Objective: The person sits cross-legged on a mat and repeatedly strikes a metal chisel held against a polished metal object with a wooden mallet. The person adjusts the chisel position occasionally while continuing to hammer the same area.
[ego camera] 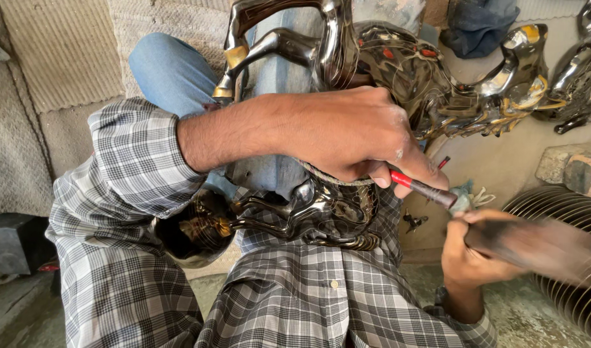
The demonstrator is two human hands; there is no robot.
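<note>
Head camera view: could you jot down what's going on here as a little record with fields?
Left hand: grips a red-handled tool, resting across a shiny dark metal figurine
Right hand: holds a blurred dark object beside the tool's tip
Figurine: lies in the person's lap, dark with gold accents
Clothing: grey checked shirt, blue jeans
Nearby: similar metal figurines behind, ribbed cylinder at right

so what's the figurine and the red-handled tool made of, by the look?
Figurine: looks like cast metal, dark polished finish with brassy gold accents; sharp mirror reflections. Tool: red handle, probably plastic; dark tip seems steel, matte. Left hand holds the tool.
</note>
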